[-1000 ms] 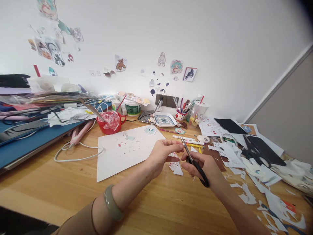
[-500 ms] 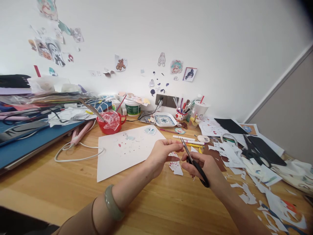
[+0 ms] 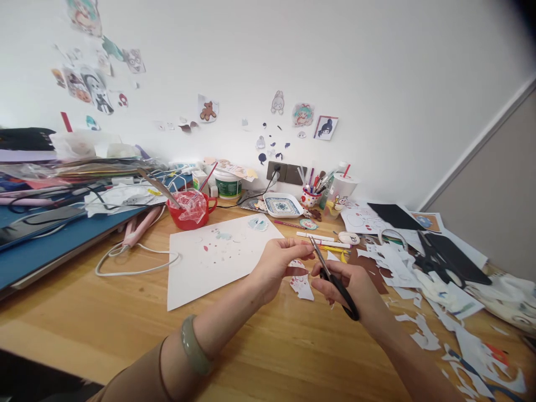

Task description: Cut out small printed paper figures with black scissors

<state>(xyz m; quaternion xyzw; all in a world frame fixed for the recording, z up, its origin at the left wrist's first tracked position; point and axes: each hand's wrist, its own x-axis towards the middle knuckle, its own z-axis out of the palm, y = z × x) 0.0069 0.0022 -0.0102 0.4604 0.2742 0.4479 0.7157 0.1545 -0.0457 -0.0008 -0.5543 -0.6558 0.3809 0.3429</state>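
My right hand (image 3: 345,285) is closed around a pair of black-handled scissors (image 3: 340,287), whose blades point up and to the left. The blade tips are close to the fingertips of my left hand (image 3: 278,268). That hand is pinched, and whatever sits between its fingers is too small to make out. Beneath and between the hands lies a scrap of white paper with red drawings (image 3: 301,283), on the table. To the left rests a large white sheet (image 3: 201,285) with small coloured cutouts scattered on it.
A red mug (image 3: 190,212) with crumpled plastic stands behind the sheet. Farther back are a square patterned dish (image 3: 270,207), a pen cup (image 3: 309,198) and a drink cup (image 3: 338,195). Paper offcuts (image 3: 425,332) and larger black scissors (image 3: 438,259) lie at right. A pink corded tool (image 3: 140,226) lies at left.
The hands and scissors hold nearly the same pose. The whole view has shifted very slightly; nothing else visibly moved.
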